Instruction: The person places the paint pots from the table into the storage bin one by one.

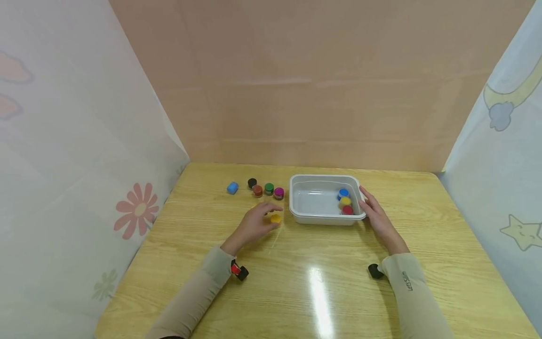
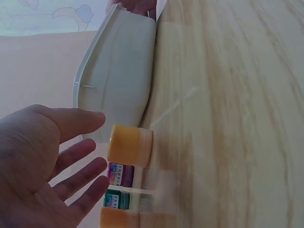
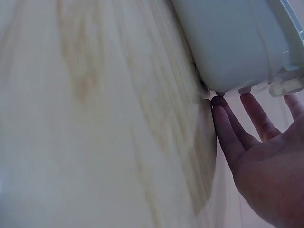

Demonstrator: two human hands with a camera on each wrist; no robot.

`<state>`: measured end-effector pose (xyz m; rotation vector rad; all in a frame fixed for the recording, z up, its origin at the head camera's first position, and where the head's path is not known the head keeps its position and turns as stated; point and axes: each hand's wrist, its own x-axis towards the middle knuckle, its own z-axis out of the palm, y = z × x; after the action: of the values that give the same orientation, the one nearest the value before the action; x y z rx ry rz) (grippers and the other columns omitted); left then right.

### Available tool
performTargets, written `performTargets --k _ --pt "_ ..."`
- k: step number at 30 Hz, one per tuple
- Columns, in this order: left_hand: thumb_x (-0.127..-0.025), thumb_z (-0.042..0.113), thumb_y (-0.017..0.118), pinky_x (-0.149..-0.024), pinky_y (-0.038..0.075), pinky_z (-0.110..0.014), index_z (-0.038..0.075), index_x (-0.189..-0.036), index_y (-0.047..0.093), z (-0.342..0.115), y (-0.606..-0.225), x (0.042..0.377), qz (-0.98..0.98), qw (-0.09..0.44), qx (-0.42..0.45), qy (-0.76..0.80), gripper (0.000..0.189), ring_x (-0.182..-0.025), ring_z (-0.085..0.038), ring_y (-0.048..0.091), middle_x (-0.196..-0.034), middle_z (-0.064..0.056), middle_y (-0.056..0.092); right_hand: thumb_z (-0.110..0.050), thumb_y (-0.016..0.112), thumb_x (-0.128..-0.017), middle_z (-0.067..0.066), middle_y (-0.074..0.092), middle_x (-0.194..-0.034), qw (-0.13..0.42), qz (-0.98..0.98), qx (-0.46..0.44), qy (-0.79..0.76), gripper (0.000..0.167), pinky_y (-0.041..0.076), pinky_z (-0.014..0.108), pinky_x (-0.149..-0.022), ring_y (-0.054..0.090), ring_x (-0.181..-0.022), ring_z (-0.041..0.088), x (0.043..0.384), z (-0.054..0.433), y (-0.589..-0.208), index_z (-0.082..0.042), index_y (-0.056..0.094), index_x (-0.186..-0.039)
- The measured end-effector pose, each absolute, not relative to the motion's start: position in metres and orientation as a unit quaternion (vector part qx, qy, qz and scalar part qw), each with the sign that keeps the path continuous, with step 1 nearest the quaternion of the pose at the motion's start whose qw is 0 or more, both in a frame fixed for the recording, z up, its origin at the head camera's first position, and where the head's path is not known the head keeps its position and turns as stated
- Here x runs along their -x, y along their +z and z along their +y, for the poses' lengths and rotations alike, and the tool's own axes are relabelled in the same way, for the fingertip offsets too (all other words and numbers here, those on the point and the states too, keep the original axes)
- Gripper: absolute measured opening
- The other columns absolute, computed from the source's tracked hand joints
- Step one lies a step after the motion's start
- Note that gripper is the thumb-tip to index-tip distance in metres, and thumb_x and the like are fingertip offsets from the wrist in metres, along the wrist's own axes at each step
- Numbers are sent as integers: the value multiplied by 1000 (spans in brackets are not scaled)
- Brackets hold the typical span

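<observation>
My left hand [image 1: 256, 222] is spread beside a small jar of paint with an orange-yellow lid [image 1: 275, 218]. In the left wrist view its thumb and fingers [image 2: 80, 183] are loosely extended, with the jar [image 2: 127, 145] standing just past their tips. At the right end of a white plastic tub [image 1: 323, 219], my right hand [image 1: 378, 219] rests its fingertips against the outer wall, as the right wrist view also shows. Inside the tub, at its right end, lie a blue jar [image 1: 343, 193], a yellow jar [image 1: 345, 202] and a red jar [image 1: 347, 210].
Left of the tub stand a purple jar [image 1: 279, 193], a green jar [image 1: 269, 189], a brown-orange jar [image 1: 257, 190] and a black jar [image 1: 252, 183]. A light-blue piece [image 1: 232, 188] lies farther left. A brown backdrop [image 1: 313, 94] rises behind the wooden table [image 1: 296, 292].
</observation>
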<state>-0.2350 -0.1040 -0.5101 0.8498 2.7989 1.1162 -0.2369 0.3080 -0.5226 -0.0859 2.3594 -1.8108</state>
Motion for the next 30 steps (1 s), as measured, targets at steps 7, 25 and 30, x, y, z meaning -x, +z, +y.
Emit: performTargets --k 7,25,30 --pt "-93 17 79 -101 55 -36 15 -131 67 -104 -520 240 900 16 -276 336 40 -114 -20 65 -126 -2 67 -49 37 -111 28 25 -164 79 790 30 -608 67 38 12 -94 34 -140 31 237 308 -521 -31 7 -168" --pt "-96 14 75 -108 52 -38 14 -132 66 -99 -528 241 908 74 -249 328 38 -120 -21 63 -131 -5 65 -48 37 -111 29 26 -163 79 791 29 -606 66 38 13 -95 35 -140 32 235 308 -523 -31 7 -168" --pt "-96 13 75 -106 52 -37 14 -129 67 -99 -527 240 908 70 -250 328 34 -118 -20 64 -129 -4 67 -48 37 -111 29 27 -162 78 791 30 -606 67 38 11 -94 36 -139 32 234 308 -524 -31 7 -168"
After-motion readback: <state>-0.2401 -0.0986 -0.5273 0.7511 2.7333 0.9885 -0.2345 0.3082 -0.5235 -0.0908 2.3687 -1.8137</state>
